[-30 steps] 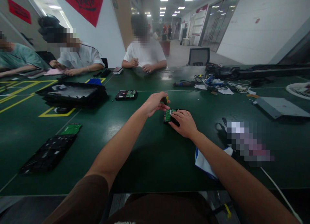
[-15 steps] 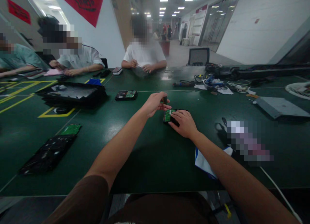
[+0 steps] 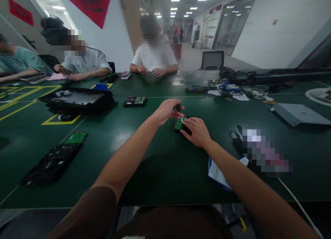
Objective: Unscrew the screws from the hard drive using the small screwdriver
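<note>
On the dark green table (image 3: 144, 170), at twelve o'clock from the person, the right hand (image 3: 198, 130) is nearer, clasping a hard drive (image 3: 180, 125), thumb along the near edge, fingers across the top. The left hand (image 3: 167, 112) is closed around a dark upright tool (image 3: 179, 107), tip hidden; from that hand the drive lies at four o'clock, long axis roughly nine to three, black-cased with a green circuit board (image 3: 178, 123).

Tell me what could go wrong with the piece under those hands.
The dark tool in the left hand could slip and scratch the green circuit board. The right hand lies close to that tool, so a slip might also jab its fingers.
</note>
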